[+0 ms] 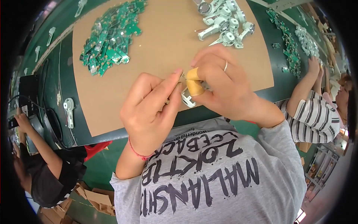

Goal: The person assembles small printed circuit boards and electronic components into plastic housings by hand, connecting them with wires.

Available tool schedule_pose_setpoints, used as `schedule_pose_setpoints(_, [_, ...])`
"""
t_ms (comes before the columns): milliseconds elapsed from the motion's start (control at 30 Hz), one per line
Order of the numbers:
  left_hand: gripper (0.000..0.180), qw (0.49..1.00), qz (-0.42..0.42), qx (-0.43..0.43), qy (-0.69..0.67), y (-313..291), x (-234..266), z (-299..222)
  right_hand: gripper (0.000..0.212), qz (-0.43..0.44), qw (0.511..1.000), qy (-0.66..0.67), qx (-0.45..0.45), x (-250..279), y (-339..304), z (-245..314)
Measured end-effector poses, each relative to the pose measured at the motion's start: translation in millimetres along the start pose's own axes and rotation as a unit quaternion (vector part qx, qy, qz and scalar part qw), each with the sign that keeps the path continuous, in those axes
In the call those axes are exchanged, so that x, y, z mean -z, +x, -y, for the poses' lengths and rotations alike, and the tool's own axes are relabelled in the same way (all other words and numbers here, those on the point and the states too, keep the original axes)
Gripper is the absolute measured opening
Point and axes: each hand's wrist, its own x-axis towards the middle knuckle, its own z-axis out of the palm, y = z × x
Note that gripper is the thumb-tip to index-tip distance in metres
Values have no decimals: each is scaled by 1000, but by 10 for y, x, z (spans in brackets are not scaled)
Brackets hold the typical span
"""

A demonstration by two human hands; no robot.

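Both my hands meet over the near part of the brown board, fingertips almost touching. My left hand (147, 106) is closed in a pinch; a thin small piece shows at its fingertips, too hidden to name. Yellow finger cots (195, 86) cover the thumb and a finger of my right hand (231, 87). That hand is closed on a white plastic housing (187, 100), whose open-framed end sticks out below the fingers. Most of the housing is covered by the hands.
Green circuit boards (112, 39) lie heaped at the far left of the brown board (164, 44). White plastic housings with round heads (225, 24) pile up at the far right. One white unit (69, 112) lies on the green table at left. People work on both sides.
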Motion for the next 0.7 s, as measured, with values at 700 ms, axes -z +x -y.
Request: schedule_pose_setpoints(700, [27,994,-58,38,-80,-89,-275,364,14,3,951,259,-167,-160,-49,-233])
